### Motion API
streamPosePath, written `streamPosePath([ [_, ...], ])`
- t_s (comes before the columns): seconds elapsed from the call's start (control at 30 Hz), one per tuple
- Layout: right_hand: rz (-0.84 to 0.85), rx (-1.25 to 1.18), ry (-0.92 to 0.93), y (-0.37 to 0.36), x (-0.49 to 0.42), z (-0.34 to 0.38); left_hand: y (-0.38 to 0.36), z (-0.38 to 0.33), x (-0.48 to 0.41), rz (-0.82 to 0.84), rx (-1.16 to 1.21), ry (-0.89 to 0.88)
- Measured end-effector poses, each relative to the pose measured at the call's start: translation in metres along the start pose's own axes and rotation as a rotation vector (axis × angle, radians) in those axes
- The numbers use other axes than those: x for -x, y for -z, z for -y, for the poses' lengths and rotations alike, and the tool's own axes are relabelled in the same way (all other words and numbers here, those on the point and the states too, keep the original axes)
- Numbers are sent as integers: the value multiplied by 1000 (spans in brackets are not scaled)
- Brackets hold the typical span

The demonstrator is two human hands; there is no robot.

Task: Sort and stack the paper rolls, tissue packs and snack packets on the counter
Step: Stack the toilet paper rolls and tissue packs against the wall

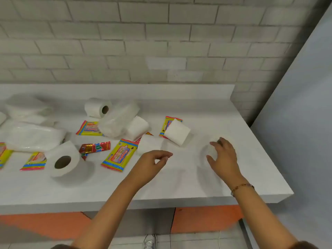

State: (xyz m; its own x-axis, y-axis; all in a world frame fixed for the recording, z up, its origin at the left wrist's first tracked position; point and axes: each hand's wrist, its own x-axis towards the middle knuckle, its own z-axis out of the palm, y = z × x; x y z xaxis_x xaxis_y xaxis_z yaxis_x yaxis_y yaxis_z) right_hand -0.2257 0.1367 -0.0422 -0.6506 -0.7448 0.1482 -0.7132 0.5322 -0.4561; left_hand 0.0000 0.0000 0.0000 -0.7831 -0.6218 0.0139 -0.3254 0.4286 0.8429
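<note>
My right hand (pixel 222 157) is cupped over a white paper roll (pixel 209 150) standing at the right of the counter (pixel 161 184). My left hand (pixel 154 160) hovers empty with curled fingers just in front of a white roll (pixel 150 143). More rolls lie about: one on its side at front left (pixel 62 159), one at the back (pixel 98 107), one in the middle (pixel 137 127), one on a packet (pixel 177 132). Yellow snack packets (pixel 119 155) (pixel 89 128) (pixel 34 160) and a red packet (pixel 94 147) lie between them. Clear-wrapped tissue packs (pixel 116 119) (pixel 34 136) lie in the middle and at left.
A white brick wall rises behind the counter's low backsplash (pixel 116 90). A grey panel (pixel 301 105) borders the counter's right end. Another white wrapped bundle (pixel 25 106) sits at the back left. Orange cabinet fronts (pixel 204 218) run below the front edge.
</note>
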Motion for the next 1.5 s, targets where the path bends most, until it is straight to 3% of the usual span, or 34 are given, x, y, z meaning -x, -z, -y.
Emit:
streamPosePath([
  [0.3,-204,68,-224,-28,-23,14,25,21,-98,147,36,-98],
  [0.7,-172,67,-181,-33,-71,-6,16,15,-156,211,99,-134],
  [1.03,-36,75,-136,-16,-188,-48,24,9,-188,66,170,2],
  [1.5,81,129,-83,-7,-340,-99,20,0,-219,-144,20,137],
])
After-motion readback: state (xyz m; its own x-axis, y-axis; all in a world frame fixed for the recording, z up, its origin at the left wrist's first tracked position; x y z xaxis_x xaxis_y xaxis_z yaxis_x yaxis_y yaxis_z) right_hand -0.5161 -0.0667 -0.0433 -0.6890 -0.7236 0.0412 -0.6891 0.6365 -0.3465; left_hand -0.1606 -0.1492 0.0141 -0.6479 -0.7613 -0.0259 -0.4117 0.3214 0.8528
